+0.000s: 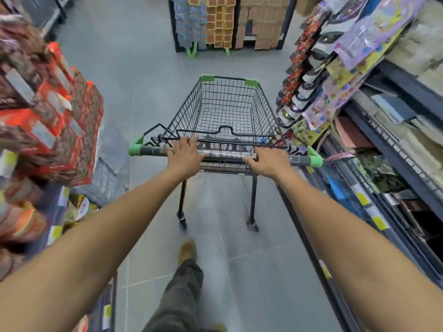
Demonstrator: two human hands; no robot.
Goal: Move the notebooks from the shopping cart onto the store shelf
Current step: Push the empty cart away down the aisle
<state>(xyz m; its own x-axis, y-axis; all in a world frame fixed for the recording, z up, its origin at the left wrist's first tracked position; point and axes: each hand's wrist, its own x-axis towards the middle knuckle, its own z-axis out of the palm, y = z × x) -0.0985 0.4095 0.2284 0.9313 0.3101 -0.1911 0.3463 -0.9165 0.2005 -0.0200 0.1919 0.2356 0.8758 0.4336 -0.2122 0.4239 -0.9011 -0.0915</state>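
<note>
Two hands sit on the cart (266, 101) handle (225, 155) to steer: our left hand (184, 155) lies flat, fingers straight; our right hand (269, 162) grips the handle. Shelf (395, 149) close right.

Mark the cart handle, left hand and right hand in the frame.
cart handle (225, 155): head view, bar section between the hands.
left hand (184, 155): head view, back of the hand.
right hand (269, 161): head view, back of the hand.

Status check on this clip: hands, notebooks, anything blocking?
Left hand open on cart handle, right hand gripping it. Cart basket shows nothing inside. Store shelf close on right; display rack across aisle ahead.
</note>
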